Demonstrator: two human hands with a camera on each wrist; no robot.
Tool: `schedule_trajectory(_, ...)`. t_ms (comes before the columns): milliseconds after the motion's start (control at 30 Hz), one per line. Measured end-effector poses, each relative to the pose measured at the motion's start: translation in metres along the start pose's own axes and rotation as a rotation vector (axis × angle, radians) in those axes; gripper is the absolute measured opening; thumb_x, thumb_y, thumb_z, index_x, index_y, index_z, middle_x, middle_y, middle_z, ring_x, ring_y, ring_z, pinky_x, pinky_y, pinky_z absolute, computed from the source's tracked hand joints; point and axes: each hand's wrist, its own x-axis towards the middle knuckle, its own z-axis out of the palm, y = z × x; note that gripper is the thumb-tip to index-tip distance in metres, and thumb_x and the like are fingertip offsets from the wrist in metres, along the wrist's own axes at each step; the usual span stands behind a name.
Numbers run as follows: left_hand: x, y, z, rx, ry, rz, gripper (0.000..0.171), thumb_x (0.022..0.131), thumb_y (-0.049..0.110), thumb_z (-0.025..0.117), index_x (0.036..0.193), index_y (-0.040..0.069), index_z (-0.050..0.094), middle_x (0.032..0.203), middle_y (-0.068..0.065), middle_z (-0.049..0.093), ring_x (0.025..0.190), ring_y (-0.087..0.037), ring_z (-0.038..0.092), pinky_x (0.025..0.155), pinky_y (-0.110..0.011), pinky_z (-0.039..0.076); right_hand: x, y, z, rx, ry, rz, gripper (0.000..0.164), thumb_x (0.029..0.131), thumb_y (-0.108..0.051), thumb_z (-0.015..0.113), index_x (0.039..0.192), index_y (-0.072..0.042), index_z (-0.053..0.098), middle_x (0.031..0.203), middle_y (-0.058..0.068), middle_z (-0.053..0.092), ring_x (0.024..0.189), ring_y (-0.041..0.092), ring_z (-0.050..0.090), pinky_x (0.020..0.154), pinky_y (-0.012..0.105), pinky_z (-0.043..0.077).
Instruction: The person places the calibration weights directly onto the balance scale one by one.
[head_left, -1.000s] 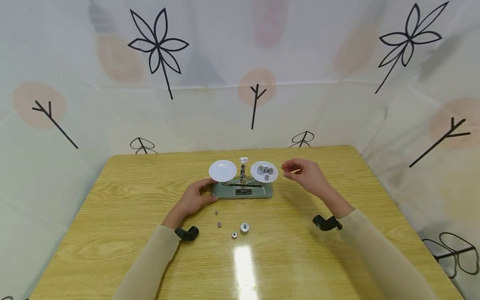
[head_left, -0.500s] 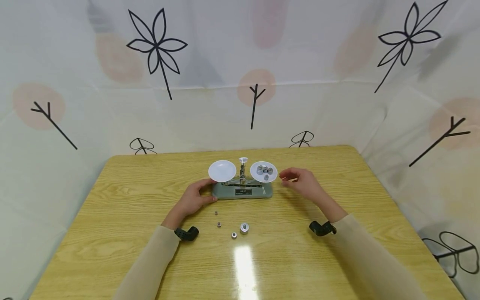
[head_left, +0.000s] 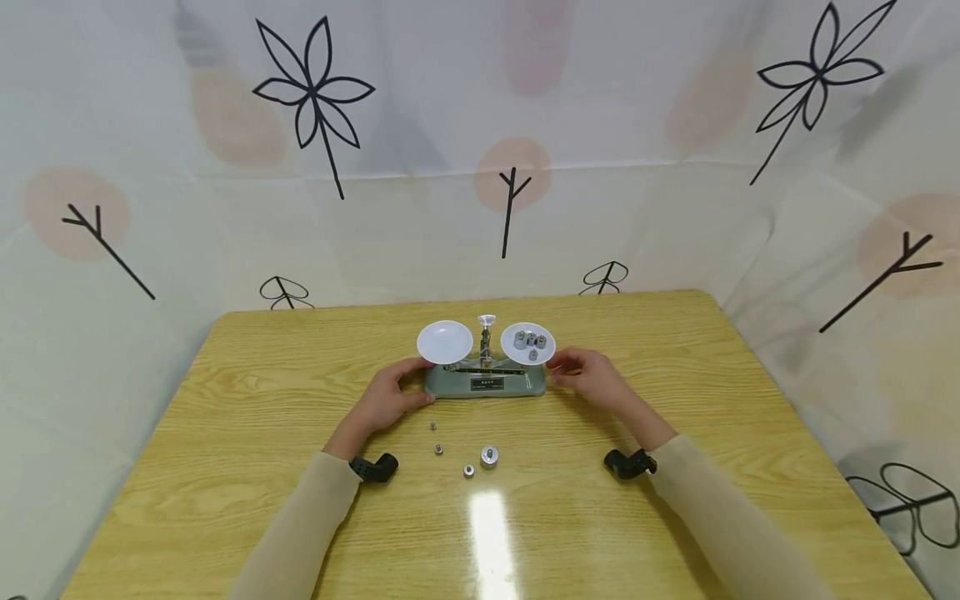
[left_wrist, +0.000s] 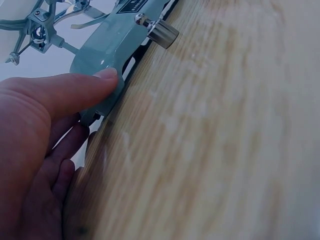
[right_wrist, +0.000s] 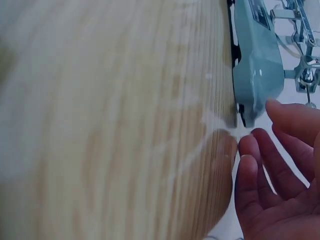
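A balance scale with a grey-green base [head_left: 450,383] and two white pans stands on the table. The left pan [head_left: 444,343] holds nothing; several metal weights [head_left: 531,340] sit in the right pan [head_left: 547,353]. My left hand [head_left: 386,393] grips the base's left end, thumb [left_wrist: 82,92] on the front face and fingers round behind. At the right end is my right hand [head_left: 594,379], fingers [right_wrist: 272,160] loosely bent. Its thumb tip [right_wrist: 275,109] lies at the base's corner; whether it touches I cannot tell.
In front of the scale, a large metal weight [head_left: 489,457] and smaller ones [head_left: 468,471], [head_left: 438,449] and a tiny weight [head_left: 432,426] stand on the wooden table [head_left: 285,392]. A patterned cloth [head_left: 420,233] hangs behind the table and at its sides.
My right hand has moved left and toward me, from beside the right pan down to the right end of the base. My left hand and the weights have stayed in place.
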Motion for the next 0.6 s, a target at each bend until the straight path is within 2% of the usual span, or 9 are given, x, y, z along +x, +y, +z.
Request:
schedule_trajectory(300,-0.001,0.002,-0.001,-0.009,-0.007,-0.008,0.053,0.087,0.013,0.078,0.136,0.012,0.060,0.141,-0.005,0.055,0.136,-0.025,0.044,0.112,-0.048,0.034,0.001,-0.001,0.008,0.009,-0.017,-0.016,0.035,0.085,-0.007,0.078,0.117,0.004,0.066,0.110,0.016,0.069,0.102,0.032,0.065,0.089,0.047,0.053)
schedule_trajectory(433,-0.001,0.002,-0.001,-0.011,-0.005,-0.007,0.053,0.087,0.012,0.078,0.136,0.012,0.060,0.142,-0.005,0.055,0.136,-0.025,0.044,0.112,-0.047,0.035,0.003,-0.002,0.012,0.033,-0.034,-0.039,0.043,0.083,-0.005,0.080,0.122,0.004,0.064,0.119,0.020,0.065,0.112,0.037,0.061,0.097,0.051,0.049)
schedule_trajectory(600,-0.001,0.001,-0.001,-0.009,-0.003,-0.009,0.053,0.087,0.012,0.079,0.137,0.012,0.060,0.141,-0.004,0.055,0.136,-0.024,0.044,0.112,-0.047,0.035,0.005,-0.001,0.015,0.096,-0.059,-0.064,0.054,0.081,-0.001,0.080,0.129,0.007,0.059,0.132,0.024,0.058,0.125,0.041,0.054,0.105,0.051,0.043)
